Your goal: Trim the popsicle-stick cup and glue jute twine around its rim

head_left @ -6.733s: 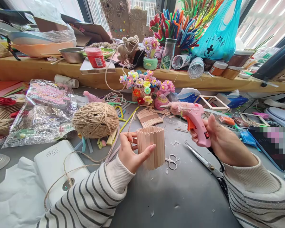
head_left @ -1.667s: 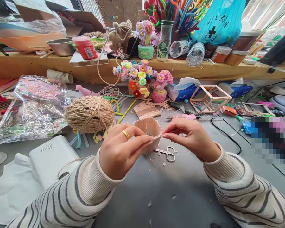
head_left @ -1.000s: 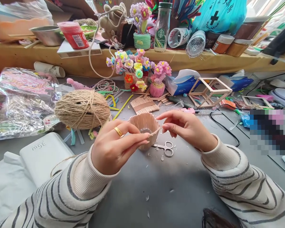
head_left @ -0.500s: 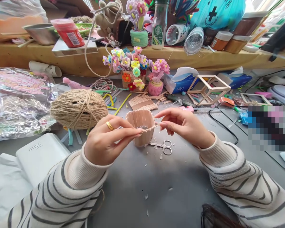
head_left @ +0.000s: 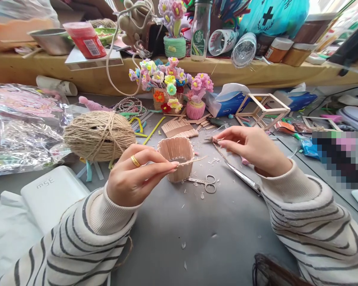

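My left hand (head_left: 137, 174), a gold ring on one finger, pinches a thin strand of twine (head_left: 193, 161) whose free end points right across the front of a small basket (head_left: 179, 172). The basket has pale wooden slats and a scalloped rim. To the right, my right hand (head_left: 241, 147) is closed, thumb and fingertips together, on a small thing with a dark tip that I cannot make out. A thin brown strand hangs below those fingertips. Beneath the hand lies a long silvery tool (head_left: 245, 177), partly hidden by the sleeve. Small scissors (head_left: 204, 182) lie beside the basket.
A large ball of twine (head_left: 100, 135) and a white power bank (head_left: 52, 198) stand at the left. Behind the basket are craft sticks (head_left: 179, 129), pink flowers in a pot (head_left: 196, 109) and a stick frame (head_left: 262, 111). Scraps litter the grey table.
My right hand has left the twine strand and moved right and slightly away, closing on a small thing there. The silvery tool now shows under it. My left hand stays nearly still with the strand.
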Demonstrator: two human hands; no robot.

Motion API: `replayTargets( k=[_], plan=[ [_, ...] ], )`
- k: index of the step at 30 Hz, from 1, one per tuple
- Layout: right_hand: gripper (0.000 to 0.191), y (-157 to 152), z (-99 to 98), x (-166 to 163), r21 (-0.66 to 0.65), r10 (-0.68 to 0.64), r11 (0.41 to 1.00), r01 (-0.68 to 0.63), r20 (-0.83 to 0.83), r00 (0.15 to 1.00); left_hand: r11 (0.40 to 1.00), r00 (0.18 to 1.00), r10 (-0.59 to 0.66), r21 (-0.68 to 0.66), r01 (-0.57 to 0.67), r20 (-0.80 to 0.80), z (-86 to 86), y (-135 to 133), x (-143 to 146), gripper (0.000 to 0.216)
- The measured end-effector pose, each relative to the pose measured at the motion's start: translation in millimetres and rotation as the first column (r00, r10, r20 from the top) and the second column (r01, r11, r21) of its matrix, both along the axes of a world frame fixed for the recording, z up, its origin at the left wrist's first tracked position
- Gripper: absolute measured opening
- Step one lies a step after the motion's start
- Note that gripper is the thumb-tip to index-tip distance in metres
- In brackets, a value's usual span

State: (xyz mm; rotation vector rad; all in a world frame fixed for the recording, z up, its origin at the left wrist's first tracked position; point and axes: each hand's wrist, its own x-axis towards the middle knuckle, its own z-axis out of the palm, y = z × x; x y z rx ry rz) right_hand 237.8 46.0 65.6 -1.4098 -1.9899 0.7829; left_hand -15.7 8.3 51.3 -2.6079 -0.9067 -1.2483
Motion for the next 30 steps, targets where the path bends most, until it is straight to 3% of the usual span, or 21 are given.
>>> replayTargets(
  k=[2,4,9,22,27,30],
  plan=[
    [0.010,-4,4.3,-1,0.165,-0.016,0.986,0.012,0.021,1.000,1.000,1.000,0.001,-0.003,-0.001,0.001,-0.4,0,0,0.022],
    [0.010,-10,5.5,-9,0.312,0.076,0.947,-0.072,-0.001,0.997,1.000,1.000,0.001,-0.001,-0.001,-0.004,-0.3,1,0,0.022],
    [0.012,-17,-4.7,-35,0.444,0.309,0.853,-0.273,-0.009,0.951,1.000,1.000,0.007,0.009,-0.007,-0.009,-0.9,2,0,0.020],
    [0.008,-8,-10.2,-38,0.277,0.340,0.909,-0.312,-0.059,0.939,0.996,0.997,0.059,-0.075,-0.056,0.046,-0.7,3,4,0.018],
    [0.010,-7,-10.4,-38,0.248,0.340,0.916,-0.316,-0.064,0.938,0.999,0.999,0.032,-0.033,-0.032,0.001,-0.2,3,2,0.010],
    [0.011,-7,-10.3,-37,0.240,0.348,0.915,-0.325,-0.059,0.935,0.997,0.998,0.033,0.069,-0.028,-0.058,0.7,3,1,0.012]
  ],
)
